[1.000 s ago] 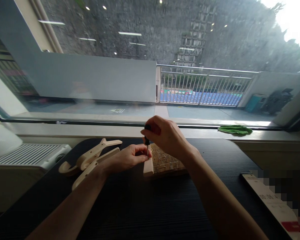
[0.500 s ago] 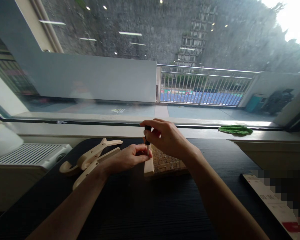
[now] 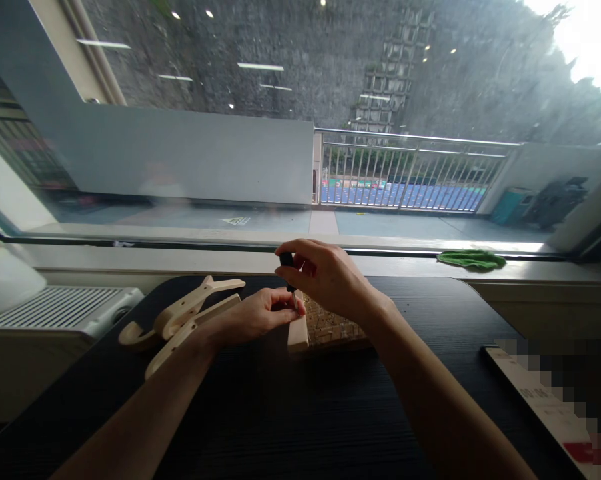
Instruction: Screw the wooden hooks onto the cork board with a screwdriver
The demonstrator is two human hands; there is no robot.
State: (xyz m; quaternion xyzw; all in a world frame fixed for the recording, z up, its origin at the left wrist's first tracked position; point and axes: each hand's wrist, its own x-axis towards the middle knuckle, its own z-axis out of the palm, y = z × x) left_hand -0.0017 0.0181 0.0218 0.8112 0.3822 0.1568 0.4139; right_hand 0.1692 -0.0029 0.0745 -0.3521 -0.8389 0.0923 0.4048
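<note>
My right hand grips the black handle of a screwdriver, whose metal shaft slants down to a pale wooden strip. My left hand is closed in a pinch around the tip of the shaft, low over the strip; whatever sits between those fingertips is too small to make out. The wooden strip runs along the left edge of a brown woven-looking panel lying on the dark table. Part of the panel is hidden behind my right hand and forearm.
Several curved and forked wooden pieces lie at the table's left, close to my left forearm. A boxed or printed board rests at the right. On the windowsill lies a green cloth. A white radiator stands left of the table.
The screwdriver's handle has tipped to the left, and my right hand has shifted slightly left with it. My left hand has stayed in place on the strip.
</note>
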